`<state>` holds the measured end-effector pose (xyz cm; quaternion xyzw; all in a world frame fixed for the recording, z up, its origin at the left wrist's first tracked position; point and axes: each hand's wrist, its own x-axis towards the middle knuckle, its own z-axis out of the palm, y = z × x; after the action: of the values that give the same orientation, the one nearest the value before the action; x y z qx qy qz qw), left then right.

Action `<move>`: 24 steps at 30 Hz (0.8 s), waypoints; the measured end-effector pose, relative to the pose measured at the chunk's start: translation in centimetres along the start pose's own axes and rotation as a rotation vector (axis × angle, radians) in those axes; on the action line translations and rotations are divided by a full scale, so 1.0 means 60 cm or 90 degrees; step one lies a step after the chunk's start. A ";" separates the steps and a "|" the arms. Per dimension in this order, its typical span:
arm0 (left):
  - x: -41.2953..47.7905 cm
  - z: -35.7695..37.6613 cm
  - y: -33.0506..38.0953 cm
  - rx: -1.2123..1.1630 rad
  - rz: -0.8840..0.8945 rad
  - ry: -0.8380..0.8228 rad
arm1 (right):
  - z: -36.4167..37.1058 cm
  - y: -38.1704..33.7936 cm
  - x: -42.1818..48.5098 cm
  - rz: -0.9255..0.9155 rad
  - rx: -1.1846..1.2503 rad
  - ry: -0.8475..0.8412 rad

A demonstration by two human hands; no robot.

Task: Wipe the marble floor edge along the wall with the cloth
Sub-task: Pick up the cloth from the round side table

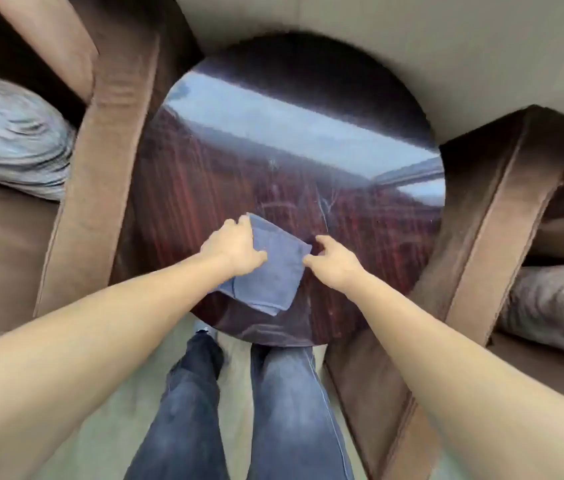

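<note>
A folded blue-grey cloth (270, 268) lies on the near part of a round, glossy dark wood table (308, 140). My left hand (230, 249) rests on the cloth's left edge with fingers curled over its far corner, holding it. My right hand (334, 259) is at the cloth's right corner; its thumb touches the edge and its fingers are bent and apart above the tabletop. The pale floor (107, 393) shows below the table around my legs. No marble edge along a wall can be made out.
Brown upholstered armchairs (107, 140) (488, 216) flank the table on both sides, each with a grey patterned cushion (10, 133) (557, 306). A light wall (412, 46) rises behind the table. My legs in dark jeans (284, 410) stand against the table's near rim.
</note>
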<state>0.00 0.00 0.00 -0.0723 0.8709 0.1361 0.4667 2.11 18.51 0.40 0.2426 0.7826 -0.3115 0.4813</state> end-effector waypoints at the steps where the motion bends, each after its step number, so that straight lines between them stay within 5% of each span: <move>1: 0.004 0.010 0.000 -0.011 -0.019 0.013 | 0.008 0.000 0.011 0.017 0.045 0.012; 6: 0.019 0.059 -0.009 -0.056 -0.126 0.111 | 0.053 0.005 0.037 0.081 0.230 0.039; 11: 0.014 0.069 -0.063 -0.254 -0.154 0.000 | 0.072 -0.010 0.012 0.076 0.417 -0.059; 15: -0.039 0.052 -0.115 -0.622 -0.153 -0.057 | 0.075 -0.056 -0.046 -0.016 0.448 -0.059; 24: -0.388 0.072 -0.351 -1.014 0.087 0.099 | 0.274 -0.151 -0.336 -0.359 0.279 0.035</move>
<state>21.65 -18.78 13.55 -0.3397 0.5447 0.7393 0.2032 14.28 -1.21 15.30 0.1225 0.7463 -0.5858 0.2915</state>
